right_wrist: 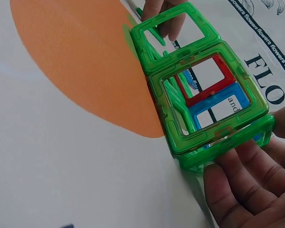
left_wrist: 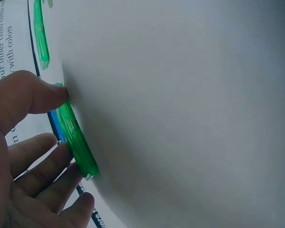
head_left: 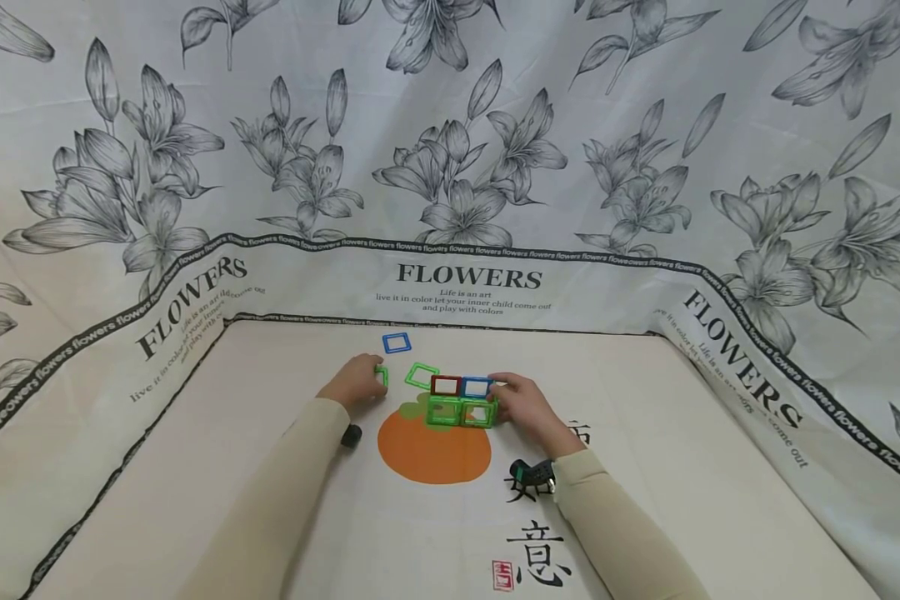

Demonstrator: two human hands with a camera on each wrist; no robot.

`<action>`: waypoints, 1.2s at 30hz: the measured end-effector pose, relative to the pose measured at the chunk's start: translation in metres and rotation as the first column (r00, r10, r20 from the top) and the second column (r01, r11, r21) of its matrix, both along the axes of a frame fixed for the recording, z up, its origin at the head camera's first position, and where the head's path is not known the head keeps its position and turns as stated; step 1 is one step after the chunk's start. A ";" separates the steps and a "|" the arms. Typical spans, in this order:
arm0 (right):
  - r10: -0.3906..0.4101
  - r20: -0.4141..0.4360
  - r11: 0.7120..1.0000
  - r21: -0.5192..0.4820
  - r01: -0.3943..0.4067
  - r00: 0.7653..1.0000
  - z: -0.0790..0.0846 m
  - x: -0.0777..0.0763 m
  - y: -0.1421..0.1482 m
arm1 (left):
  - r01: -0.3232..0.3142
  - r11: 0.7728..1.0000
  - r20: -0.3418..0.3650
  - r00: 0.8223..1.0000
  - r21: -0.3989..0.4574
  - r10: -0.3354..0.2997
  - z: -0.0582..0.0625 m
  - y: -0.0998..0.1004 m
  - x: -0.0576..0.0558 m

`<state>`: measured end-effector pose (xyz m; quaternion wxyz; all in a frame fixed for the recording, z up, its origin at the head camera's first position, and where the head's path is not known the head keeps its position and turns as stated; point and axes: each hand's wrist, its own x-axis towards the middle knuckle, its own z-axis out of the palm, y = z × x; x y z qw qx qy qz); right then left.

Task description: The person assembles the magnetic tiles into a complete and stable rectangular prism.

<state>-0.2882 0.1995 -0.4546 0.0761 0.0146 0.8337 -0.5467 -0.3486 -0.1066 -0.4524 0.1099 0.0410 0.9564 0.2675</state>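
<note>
In the head view my left hand (head_left: 354,383) pinches a green square magnetic tile (head_left: 382,377). The left wrist view shows this tile edge-on, thumb at its upper end and fingers along its far side. My right hand (head_left: 527,407) grips the right side of a small magnetic-tile structure (head_left: 462,412), which has two green squares in front. A red tile (head_left: 446,377) and a blue tile (head_left: 477,378) show behind them at the top. In the right wrist view my thumb lies at a corner of the green side tile (right_wrist: 228,146), with the fingers curled under it.
Between the left hand and the structure lies a loose green tile (head_left: 411,375). Farther back is a loose blue tile (head_left: 395,336). The white cloth bears an orange fruit print (head_left: 433,454) and black characters (head_left: 540,554). Flower-printed fabric (head_left: 465,287) rises behind.
</note>
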 end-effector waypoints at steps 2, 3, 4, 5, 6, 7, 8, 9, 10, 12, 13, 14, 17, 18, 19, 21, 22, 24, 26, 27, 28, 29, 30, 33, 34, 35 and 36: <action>-0.001 0.001 1.000 0.001 0.001 1.000 0.000 0.000 0.000 | 0.013 1.000 -0.003 1.000 -0.010 -0.013 -0.002 -0.001 -0.004; -0.001 0.002 1.000 0.002 0.001 1.000 0.001 0.000 0.000 | 0.019 1.000 -0.001 1.000 -0.014 -0.019 -0.002 -0.001 -0.005; -0.002 0.002 1.000 0.003 0.002 1.000 0.001 0.000 0.000 | 0.026 0.999 0.000 1.000 -0.020 -0.026 -0.002 -0.001 -0.007; -0.003 0.004 1.000 0.003 0.003 1.000 0.002 0.000 0.000 | 0.033 0.999 0.000 0.999 -0.026 -0.033 -0.003 -0.001 -0.008; -0.004 0.004 1.000 0.004 0.004 1.000 0.002 0.001 0.000 | 0.039 0.999 0.000 0.999 -0.033 -0.039 -0.003 -0.002 -0.010; -0.005 0.007 1.000 0.004 0.004 1.000 0.002 0.001 0.000 | 0.044 0.998 0.000 0.999 -0.039 -0.044 -0.004 -0.002 -0.010; -0.004 0.006 1.000 0.007 0.004 1.000 0.002 0.001 0.000 | 0.047 0.998 0.000 0.999 -0.039 -0.047 -0.005 -0.003 -0.011; -0.004 0.006 1.000 0.008 0.004 1.000 0.002 0.001 0.000 | 0.047 0.998 0.001 0.999 -0.042 -0.047 -0.005 -0.004 -0.011; -0.003 0.006 1.000 0.008 0.003 1.000 0.001 0.000 0.000 | 0.050 0.998 -0.002 0.999 -0.047 -0.051 -0.005 -0.005 -0.012; 0.000 0.007 1.000 0.009 0.000 1.000 0.001 0.000 0.000 | 0.055 0.997 -0.007 0.998 -0.050 -0.056 -0.005 -0.006 -0.012; 0.002 0.006 1.000 0.010 -0.002 1.000 0.001 0.000 0.000 | 0.056 0.997 -0.008 0.998 -0.045 -0.056 -0.005 -0.007 -0.012; 0.004 0.006 1.000 0.010 -0.004 1.000 0.001 0.000 0.000 | 0.058 0.997 -0.009 0.998 -0.041 -0.059 -0.004 -0.008 -0.011; 0.008 0.006 1.000 0.004 -0.008 1.000 0.001 0.001 0.000 | 0.063 0.997 -0.012 0.998 -0.039 -0.063 -0.002 -0.009 -0.011; 0.008 0.004 1.000 0.002 -0.008 1.000 0.002 0.001 0.000 | 0.060 0.997 -0.008 0.998 -0.039 -0.061 -0.001 -0.010 -0.011; 0.009 0.003 1.000 -0.001 -0.009 1.000 0.002 0.001 0.000 | 0.059 0.997 -0.003 0.998 -0.042 -0.059 -0.001 -0.010 -0.011; 0.007 0.002 1.000 -0.005 -0.007 1.000 0.002 0.002 0.000 | 0.051 0.998 0.006 0.999 -0.047 -0.051 0.000 -0.010 -0.010; 0.007 0.003 1.000 -0.006 -0.007 1.000 0.002 0.002 0.000 | 0.047 0.998 0.012 0.999 -0.048 -0.046 0.000 -0.010 -0.010; 0.006 0.003 1.000 -0.007 -0.006 1.000 0.002 0.001 0.000 | 0.042 0.998 0.023 0.999 -0.053 -0.040 0.001 -0.010 -0.010; 0.007 0.005 1.000 -0.006 -0.007 1.000 0.001 0.001 0.000 | 0.038 0.998 0.029 0.999 -0.058 -0.036 0.001 -0.010 -0.009; 0.007 0.006 1.000 -0.007 -0.007 1.000 0.001 0.001 0.000 | 0.037 0.997 0.030 0.999 -0.062 -0.035 0.001 -0.009 -0.009; 0.007 0.007 1.000 -0.008 -0.007 1.000 0.000 0.001 0.000 | 0.034 0.998 0.031 0.999 -0.061 -0.032 0.001 -0.009 -0.008; 0.005 0.007 1.000 -0.009 -0.005 1.000 0.000 0.001 0.000 | 0.033 0.998 0.028 0.999 -0.063 -0.031 0.001 -0.009 -0.008; 0.004 0.006 1.000 -0.009 -0.004 1.000 0.000 0.001 0.000 | 0.031 0.998 0.024 0.999 -0.063 -0.030 0.001 -0.009 -0.008; -0.001 0.004 1.000 -0.007 0.001 1.000 0.000 0.001 0.000 | 0.031 0.998 0.004 1.000 -0.048 -0.031 0.001 -0.008 -0.009; -0.002 0.004 1.000 -0.005 0.002 1.000 0.001 0.001 0.000 | 0.034 0.998 -0.002 0.999 -0.043 -0.034 0.002 -0.008 -0.009; -0.003 0.003 1.000 -0.005 0.003 1.000 0.001 0.001 0.000 | 0.034 0.999 -0.007 0.999 -0.034 -0.034 0.002 -0.008 -0.009; -0.004 0.002 1.000 -0.002 0.004 1.000 0.000 0.000 0.000 | 0.037 0.999 -0.012 0.999 -0.024 -0.037 0.002 -0.007 -0.009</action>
